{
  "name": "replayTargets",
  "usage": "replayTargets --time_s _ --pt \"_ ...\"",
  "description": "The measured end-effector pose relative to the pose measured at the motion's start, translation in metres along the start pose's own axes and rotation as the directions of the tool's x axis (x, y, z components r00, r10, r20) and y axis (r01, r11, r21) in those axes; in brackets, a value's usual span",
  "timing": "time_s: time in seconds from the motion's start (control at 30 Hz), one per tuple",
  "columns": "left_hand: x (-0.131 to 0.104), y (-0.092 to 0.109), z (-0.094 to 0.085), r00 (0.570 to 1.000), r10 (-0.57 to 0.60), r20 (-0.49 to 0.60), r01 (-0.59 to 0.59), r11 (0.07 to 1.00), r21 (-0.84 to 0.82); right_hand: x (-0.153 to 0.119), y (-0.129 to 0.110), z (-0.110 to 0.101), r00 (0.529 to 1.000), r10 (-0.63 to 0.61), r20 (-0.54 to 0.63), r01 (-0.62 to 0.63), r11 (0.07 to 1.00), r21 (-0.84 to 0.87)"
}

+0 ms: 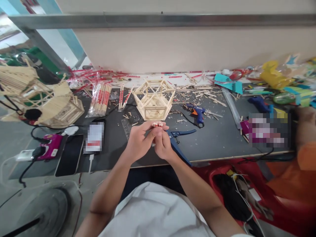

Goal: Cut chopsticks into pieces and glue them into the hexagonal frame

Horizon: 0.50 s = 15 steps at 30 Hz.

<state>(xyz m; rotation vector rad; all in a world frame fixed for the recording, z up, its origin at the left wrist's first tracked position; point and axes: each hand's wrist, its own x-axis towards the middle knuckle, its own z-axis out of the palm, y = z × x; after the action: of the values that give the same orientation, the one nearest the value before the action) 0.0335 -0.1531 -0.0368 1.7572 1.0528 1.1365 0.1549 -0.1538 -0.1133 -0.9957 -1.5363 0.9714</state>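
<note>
My left hand (138, 140) and my right hand (163, 143) meet above the table's front edge, both closed around a small bundle of sticks (157, 124). Only the pale, reddish ends of the bundle show between the fingers; its length is hidden. Just beyond my hands stands a frame built of wooden sticks (155, 112). Partly behind my right hand lies a blue-handled cutter (181, 132). A blue glue gun (198, 112) rests to the right of the frame.
Left of the frame lie bagged chopsticks in red wrappers (100, 98), two phones (69, 154) and a purple power strip (51, 146). A larger stick model (56, 108) stands farther left. Stick scraps (209, 93) litter the back. A person's orange sleeve (306, 158) is at right.
</note>
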Motion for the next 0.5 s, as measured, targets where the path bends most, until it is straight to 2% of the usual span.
replayTargets --time_s 0.1,0.23,0.33,0.4,0.5 --pt "0.002 -0.003 0.001 1.0 -0.008 0.023 0.008 1.0 0.002 0.0 0.001 -0.001 1.0 0.005 -0.007 -0.005 0.999 -0.037" --pt "-0.003 -0.005 0.002 0.999 0.016 0.036 -0.02 0.995 0.099 -0.002 0.004 -0.001 0.998 -0.056 0.023 0.057 0.998 -0.038" --pt "-0.01 -0.011 0.002 1.0 -0.016 0.006 0.015 0.988 0.155 -0.005 0.011 0.0 0.997 -0.041 0.069 0.045 0.998 -0.054" --pt "-0.014 -0.018 0.003 0.998 -0.05 -0.027 0.053 0.987 0.151 -0.008 0.018 0.003 0.994 -0.058 0.092 0.066 0.994 -0.086" --pt "-0.022 -0.029 0.003 0.996 -0.078 -0.038 0.081 0.993 0.083 -0.009 0.028 0.008 0.983 -0.147 0.106 0.161 0.977 -0.138"
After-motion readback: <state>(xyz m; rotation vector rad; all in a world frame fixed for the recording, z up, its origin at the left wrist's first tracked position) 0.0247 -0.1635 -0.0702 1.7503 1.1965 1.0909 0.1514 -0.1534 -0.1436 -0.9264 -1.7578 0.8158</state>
